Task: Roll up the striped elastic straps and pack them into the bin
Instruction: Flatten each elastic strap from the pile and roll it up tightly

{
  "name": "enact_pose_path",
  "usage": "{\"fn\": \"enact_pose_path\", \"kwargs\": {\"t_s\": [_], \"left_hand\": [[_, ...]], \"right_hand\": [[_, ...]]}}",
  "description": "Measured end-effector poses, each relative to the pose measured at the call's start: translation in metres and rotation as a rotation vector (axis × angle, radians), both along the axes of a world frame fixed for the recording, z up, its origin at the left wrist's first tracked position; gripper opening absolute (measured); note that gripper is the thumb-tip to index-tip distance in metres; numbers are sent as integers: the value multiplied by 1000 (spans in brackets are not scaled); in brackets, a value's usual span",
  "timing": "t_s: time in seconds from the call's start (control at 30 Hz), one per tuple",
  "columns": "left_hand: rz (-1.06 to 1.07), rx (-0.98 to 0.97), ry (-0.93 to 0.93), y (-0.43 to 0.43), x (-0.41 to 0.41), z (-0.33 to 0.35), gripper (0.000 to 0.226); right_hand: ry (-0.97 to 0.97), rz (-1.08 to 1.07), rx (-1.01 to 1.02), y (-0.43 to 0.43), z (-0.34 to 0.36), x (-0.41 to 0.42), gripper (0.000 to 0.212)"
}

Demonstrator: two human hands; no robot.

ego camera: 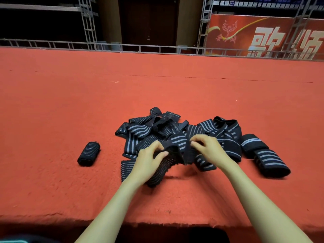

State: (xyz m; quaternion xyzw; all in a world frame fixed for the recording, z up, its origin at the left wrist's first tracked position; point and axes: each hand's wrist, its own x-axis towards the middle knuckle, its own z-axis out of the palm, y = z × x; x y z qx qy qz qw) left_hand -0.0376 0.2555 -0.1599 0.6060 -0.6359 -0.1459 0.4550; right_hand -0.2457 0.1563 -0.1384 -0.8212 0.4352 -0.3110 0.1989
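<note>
A heap of black elastic straps with grey stripes (157, 130) lies in the middle of the red carpeted surface. My left hand (149, 160) grips one strap (163, 169) that curves down from the heap toward me. My right hand (208, 148) pinches the same strap's upper part at the heap's front. One rolled strap (89, 153) lies alone to the left. More loosely folded straps (266, 158) sit to the right. No bin is visible.
The red carpet (70, 102) stretches wide on all sides, with its frayed front edge (157, 223) close to me. A metal truss rail (140, 48) runs along the far edge, and a red banner (263, 37) hangs behind it.
</note>
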Motion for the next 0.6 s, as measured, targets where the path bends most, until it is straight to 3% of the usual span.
{"fn": "enact_pose_path", "kwargs": {"t_s": [0.1,0.2,0.27,0.37,0.43,0.53,0.6], "left_hand": [[128,-19,181,3,15,-1,17],[140,86,259,2,22,-5,16],[114,135,305,-1,23,-7,24],[50,118,357,-1,18,-2,32],[-30,70,412,1,13,4,37],[-130,23,508,6,6,13,42],[-45,-15,436,6,4,14,41]], "right_hand": [[-81,-299,18,-21,-4,-19,10],[80,-349,52,-29,-14,-24,49],[85,-285,-13,-19,-11,-14,56],[39,-62,-23,8,0,10,46],[-30,66,178,24,0,26,48],[-317,167,527,36,-5,42,44],[-498,151,532,43,-3,49,32]]}}
